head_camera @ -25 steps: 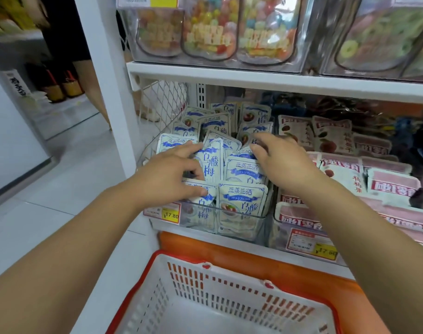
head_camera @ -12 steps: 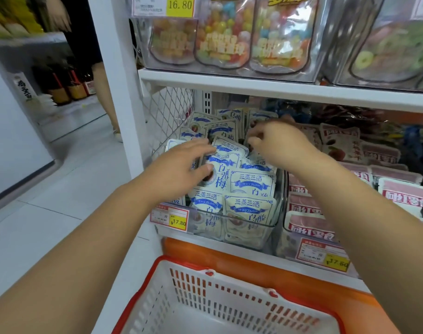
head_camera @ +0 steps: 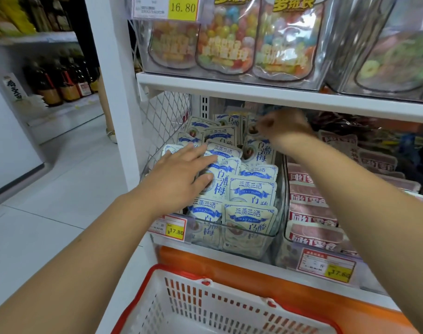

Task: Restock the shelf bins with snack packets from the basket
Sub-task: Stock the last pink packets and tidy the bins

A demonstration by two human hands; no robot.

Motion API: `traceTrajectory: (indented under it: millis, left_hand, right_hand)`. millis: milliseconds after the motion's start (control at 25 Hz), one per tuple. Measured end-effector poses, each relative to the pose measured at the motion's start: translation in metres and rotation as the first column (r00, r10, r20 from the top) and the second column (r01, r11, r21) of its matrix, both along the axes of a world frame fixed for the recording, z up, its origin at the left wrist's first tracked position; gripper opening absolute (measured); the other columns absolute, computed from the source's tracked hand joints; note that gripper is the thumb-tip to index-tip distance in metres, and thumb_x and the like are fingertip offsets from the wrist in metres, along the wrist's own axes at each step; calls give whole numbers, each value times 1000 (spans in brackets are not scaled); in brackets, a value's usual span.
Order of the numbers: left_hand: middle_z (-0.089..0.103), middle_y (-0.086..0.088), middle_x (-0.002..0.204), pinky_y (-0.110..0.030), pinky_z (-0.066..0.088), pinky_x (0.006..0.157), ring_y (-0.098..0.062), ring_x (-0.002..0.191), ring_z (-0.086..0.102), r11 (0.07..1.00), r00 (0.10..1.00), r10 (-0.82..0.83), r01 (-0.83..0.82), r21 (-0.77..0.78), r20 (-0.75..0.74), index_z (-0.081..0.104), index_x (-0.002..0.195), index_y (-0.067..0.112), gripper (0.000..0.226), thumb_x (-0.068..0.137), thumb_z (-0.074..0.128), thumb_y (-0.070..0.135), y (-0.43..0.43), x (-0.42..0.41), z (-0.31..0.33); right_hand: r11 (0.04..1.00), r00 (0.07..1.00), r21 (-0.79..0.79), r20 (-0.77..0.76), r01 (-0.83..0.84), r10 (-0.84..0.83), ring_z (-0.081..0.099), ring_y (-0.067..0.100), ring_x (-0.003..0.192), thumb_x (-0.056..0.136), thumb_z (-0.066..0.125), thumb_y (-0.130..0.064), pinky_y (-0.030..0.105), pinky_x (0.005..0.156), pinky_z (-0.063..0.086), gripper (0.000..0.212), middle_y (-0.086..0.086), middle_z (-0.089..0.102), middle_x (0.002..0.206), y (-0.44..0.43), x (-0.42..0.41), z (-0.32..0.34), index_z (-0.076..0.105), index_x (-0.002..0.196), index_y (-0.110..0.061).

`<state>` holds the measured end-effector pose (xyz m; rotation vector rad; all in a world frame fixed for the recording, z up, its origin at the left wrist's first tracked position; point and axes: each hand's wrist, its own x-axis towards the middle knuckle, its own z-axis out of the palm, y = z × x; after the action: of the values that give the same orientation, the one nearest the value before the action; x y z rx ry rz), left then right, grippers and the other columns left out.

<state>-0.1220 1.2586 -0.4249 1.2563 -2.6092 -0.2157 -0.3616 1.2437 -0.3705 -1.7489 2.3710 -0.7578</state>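
Blur over right hand (head_camera: pixel 284 127) deep at the back of clear bin (head_camera: pixel 276 227): fingers curled, grasp impossible to tell. Basket (head_camera: pixel 205 309) cut off below. Left hand (head_camera: pixel 179 177) flat on blue-white packets (head_camera: pixel 251 191), fingers straight, slightly spread. Roughly a dozen packets visible, all binned; two hands, one basket.

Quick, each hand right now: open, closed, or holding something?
Left hand: open, fingers flat on the blue-and-white packets.
Right hand: fingers curled among rear packets; grip cannot be told.
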Motion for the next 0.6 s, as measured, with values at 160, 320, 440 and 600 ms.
traceTrajectory:
  millis: [160,320,440,600]
  left_hand:
    - [5,11,163,-46,4,121,-12,150,-2,1000,1000,2,-2,12,1,15,153,38,53,102,27,47,-7,-20,4]
    - [8,8,163,-44,9,121,-14,150,3,998,997,54,-57,35,61,20,152,39,52,101,22,51,-16,-28,2]
    - [12,7,162,-46,10,120,-18,150,5,997,997,75,-76,12,21,24,151,38,51,102,21,51,-21,-29,3]
    - [7,14,162,-54,1,119,-13,149,-3,999,999,41,-41,6,2,25,150,38,48,103,20,48,-21,-43,5]
  right_hand:
    - [973,995,229,-98,26,-3,56,29,107,84,66,-53,35,80,51,38,5,65,104,7,-24,-1,70,102,-20]
    - [951,972,307,-233,41,33,43,30,128,79,73,-47,41,100,46,52,4,51,134,14,-18,-3,59,124,-24]
    - [987,957,149,-271,-67,106,51,18,103,89,61,-50,29,84,46,39,-5,55,123,9,-5,11,62,118,-25]
    - [983,965,127,-209,-136,160,60,26,103,92,45,-61,37,90,50,51,4,66,111,-30,25,0,65,112,-19]
